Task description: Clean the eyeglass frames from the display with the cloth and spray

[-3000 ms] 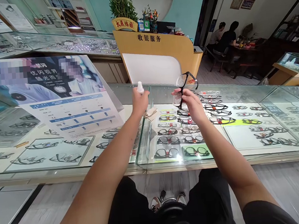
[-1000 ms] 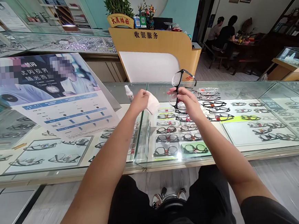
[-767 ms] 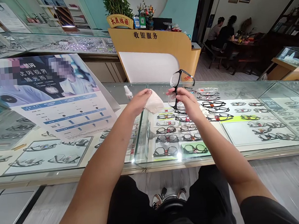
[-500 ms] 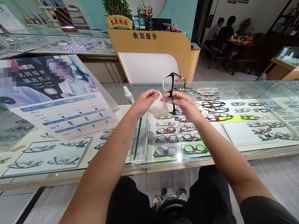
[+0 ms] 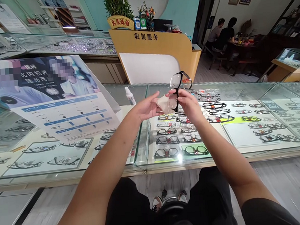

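My right hand (image 5: 190,104) pinches a pair of black-framed eyeglasses (image 5: 180,79), turned on end above the glass counter. One clear lens points up; the lower lens sits close to a pale cleaning cloth (image 5: 164,105). That cloth rests against the fingers of my left hand (image 5: 149,107), whose thumb is raised and apart from it. Whether the cloth touches the lower lens I cannot tell. A white spray bottle (image 5: 130,96) stands on the counter, just behind my left hand.
Beneath my hands, the glass display counter (image 5: 149,166) holds rows of eyeglasses (image 5: 167,139). A large printed sign (image 5: 69,108) stands on the left. Beyond are a wooden cashier desk (image 5: 187,54) and two seated people (image 5: 225,33) at a table.
The eyeglasses and right hand have shifted slightly right, and the frame tilts more. My left thumb has lifted off the cloth, and the left fingers have opened out under it.
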`<state>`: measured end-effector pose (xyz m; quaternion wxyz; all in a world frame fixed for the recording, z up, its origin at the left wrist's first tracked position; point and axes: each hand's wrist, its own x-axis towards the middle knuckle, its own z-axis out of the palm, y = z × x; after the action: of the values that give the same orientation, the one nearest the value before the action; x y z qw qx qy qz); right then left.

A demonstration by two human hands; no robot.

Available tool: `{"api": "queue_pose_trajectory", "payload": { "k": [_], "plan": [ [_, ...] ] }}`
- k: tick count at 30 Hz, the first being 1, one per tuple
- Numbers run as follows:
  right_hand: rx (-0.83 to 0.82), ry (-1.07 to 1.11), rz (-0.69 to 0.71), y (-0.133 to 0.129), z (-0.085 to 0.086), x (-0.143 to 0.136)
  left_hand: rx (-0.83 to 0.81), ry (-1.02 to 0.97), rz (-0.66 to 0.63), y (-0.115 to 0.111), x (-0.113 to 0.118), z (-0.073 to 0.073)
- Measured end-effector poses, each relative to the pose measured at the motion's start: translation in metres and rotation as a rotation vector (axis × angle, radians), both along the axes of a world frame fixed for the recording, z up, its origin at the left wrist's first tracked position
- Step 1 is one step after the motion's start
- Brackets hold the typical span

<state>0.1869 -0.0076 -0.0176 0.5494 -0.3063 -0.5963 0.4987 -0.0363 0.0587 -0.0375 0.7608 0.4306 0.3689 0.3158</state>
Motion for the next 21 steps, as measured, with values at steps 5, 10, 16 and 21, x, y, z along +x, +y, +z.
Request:
{"api": "queue_pose_trajectory", "payload": {
  "k": [5, 10, 16, 21],
  "plan": [
    [0.037, 0.084, -0.098, 0.0, 0.005, 0.002, -0.074, -0.014, -0.106, -0.009, 0.003, 0.001],
    [0.044, 0.07, -0.101, 0.002, 0.003, 0.004, -0.03, -0.031, -0.027, -0.012, 0.012, -0.004],
    [0.033, 0.051, -0.056, 0.001, 0.0, 0.004, 0.131, -0.203, 0.146, -0.011, 0.017, 0.0],
    [0.043, -0.025, -0.061, 0.0, 0.001, 0.003, 0.228, -0.235, 0.147, -0.017, 0.017, 0.007]
  ]
}}
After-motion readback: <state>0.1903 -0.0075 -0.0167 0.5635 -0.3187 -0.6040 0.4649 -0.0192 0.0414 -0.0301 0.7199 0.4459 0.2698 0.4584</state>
